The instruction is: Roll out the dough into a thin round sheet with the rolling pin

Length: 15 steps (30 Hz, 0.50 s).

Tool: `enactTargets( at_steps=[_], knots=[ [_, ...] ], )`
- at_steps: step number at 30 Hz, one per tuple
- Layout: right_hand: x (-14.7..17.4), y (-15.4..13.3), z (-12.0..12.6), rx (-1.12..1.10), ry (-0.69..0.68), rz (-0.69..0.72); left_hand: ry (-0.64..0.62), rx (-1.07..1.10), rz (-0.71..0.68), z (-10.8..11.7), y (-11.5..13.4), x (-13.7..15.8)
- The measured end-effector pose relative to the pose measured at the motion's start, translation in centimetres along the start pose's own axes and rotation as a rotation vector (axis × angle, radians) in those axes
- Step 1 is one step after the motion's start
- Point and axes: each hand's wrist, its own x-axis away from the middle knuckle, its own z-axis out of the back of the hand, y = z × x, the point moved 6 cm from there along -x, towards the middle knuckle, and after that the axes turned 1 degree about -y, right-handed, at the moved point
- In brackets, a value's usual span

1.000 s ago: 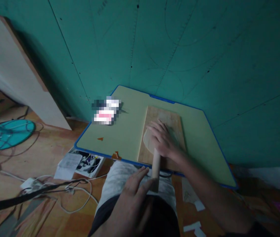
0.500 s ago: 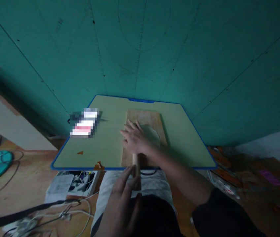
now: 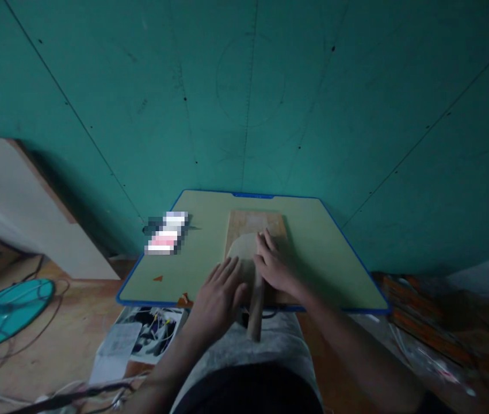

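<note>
On a wooden board lies a pale, flat sheet with a rounded far edge, which looks like rolled dough. A wooden rolling pin points lengthwise toward me, its near end jutting past the table edge above my lap. My left hand rests palm down over the sheet's near left side, fingers stretched out. My right hand lies on the sheet's right side by the pin's far end, fingers extended and slightly bent. The pin's far end is partly hidden beside that hand.
The small table has a blue rim and stands against a green wall. A blurred-out phone-like object lies on its left side, with an orange scrap nearer me. Cables and a turquoise round object are on the floor at left.
My left hand has let go of the rolling pin's near end and moved forward onto the sheet. My right hand has shifted from the sheet's left to its right. The view has tilted up.
</note>
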Motion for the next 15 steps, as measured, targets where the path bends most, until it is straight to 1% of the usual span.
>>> enactTargets(
  at_steps=[2,4,7,9,12,15],
  knots=[
    [1.0,-0.6,0.2,-0.035,0.006,-0.028,-0.039,-0.103,0.018,-1.1,-2.6,0.5],
    [2.4,-1.7,0.7,-0.071,0.012,-0.003,-0.047,-0.163,0.071,-1.9,-4.7,1.4],
    [4.0,-3.6,1.2,-0.127,0.005,0.060,-0.038,-0.152,0.178,-1.7,-6.6,2.0],
    [4.0,-4.7,1.1,-0.113,-0.027,0.119,-0.032,-0.078,0.181,-0.9,-6.8,1.2],
    [3.1,-5.5,1.0,-0.023,-0.054,0.191,-0.038,0.058,0.076,-0.2,-5.4,-1.9],
    [3.5,-5.1,1.4,0.033,0.008,0.180,-0.072,0.107,-0.038,-1.0,-3.7,-5.7]
  ],
)
